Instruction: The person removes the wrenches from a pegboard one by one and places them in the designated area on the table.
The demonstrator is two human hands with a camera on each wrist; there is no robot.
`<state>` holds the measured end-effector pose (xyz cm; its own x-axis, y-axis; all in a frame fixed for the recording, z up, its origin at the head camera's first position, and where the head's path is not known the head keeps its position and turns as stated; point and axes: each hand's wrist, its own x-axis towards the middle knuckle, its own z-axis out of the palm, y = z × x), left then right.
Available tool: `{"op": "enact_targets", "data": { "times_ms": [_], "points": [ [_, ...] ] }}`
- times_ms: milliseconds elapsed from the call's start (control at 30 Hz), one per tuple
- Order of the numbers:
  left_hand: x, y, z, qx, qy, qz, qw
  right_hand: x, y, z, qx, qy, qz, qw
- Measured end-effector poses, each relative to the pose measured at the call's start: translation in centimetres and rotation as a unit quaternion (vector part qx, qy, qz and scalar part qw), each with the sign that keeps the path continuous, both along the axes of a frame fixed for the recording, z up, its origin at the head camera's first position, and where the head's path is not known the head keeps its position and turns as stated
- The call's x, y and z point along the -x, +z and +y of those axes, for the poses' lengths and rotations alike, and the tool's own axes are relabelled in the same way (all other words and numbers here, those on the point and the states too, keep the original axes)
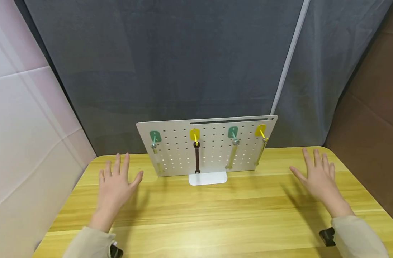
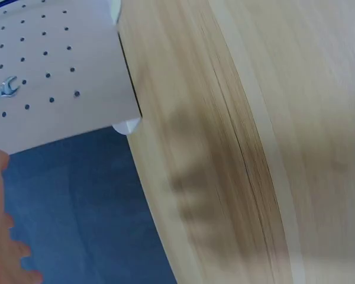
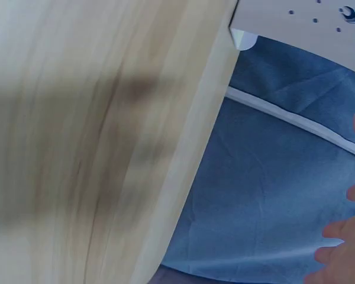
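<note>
My left hand [image 1: 114, 186] is spread over the left side of the table, fingers straight and holding nothing. On the right side my right hand [image 1: 320, 179] is spread likewise, also holding nothing. Between them stands a white pegboard [image 1: 183, 154] at the table's back edge. From its hooks hang several wrenches: a dark wrench [image 1: 197, 159] on a yellow hook [image 1: 194, 134], and shiny ones, such as the wrench [image 1: 232, 156] below a green hook [image 1: 233, 132]. In the left wrist view one wrench [image 2: 6, 89] shows its open end; the right wrist view shows another wrench [image 3: 352, 16].
The pegboard's white foot [image 1: 207, 178] juts forward onto the wooden table [image 1: 196, 215]. A dark grey curtain [image 1: 183, 61] hangs behind, with a pale cloth [image 1: 32, 118] at left and a brown one [image 1: 374, 107] at right.
</note>
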<state>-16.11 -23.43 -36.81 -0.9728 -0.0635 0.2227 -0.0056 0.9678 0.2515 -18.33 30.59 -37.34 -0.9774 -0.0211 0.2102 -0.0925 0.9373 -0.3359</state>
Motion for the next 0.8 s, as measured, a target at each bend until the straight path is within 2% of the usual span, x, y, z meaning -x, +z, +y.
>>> {"op": "enact_targets", "data": {
  "times_ms": [200,300,400,500,600,667,800],
  "points": [
    [-0.3,0.3,1.5,-0.068,-0.018,0.048,0.9964,0.5,1.1,-0.2,0.071,0.024,0.036,0.997],
    [-0.4,0.4,2.3,-0.137,-0.020,0.050,0.9891,0.7,2.1,-0.7,0.112,0.024,0.031,0.993],
    [-0.6,0.6,3.1,-0.223,-0.021,0.035,0.9739,0.9,3.2,-1.2,0.159,0.021,0.018,0.987],
    [-0.7,0.7,3.8,-0.309,-0.024,0.034,0.9501,1.2,4.3,-1.9,0.216,0.026,0.013,0.976],
    [-0.7,0.8,4.4,-0.366,-0.022,0.030,0.9298,1.6,5.4,-2.6,0.254,0.031,0.016,0.966],
    [-0.7,0.9,4.6,-0.387,-0.018,0.024,0.9215,2.0,6.2,-3.2,0.264,0.029,0.018,0.964],
    [-0.5,0.9,5.0,-0.409,-0.022,0.010,0.9124,2.7,7.5,-4.3,0.274,0.028,0.028,0.961]
  ]
}}
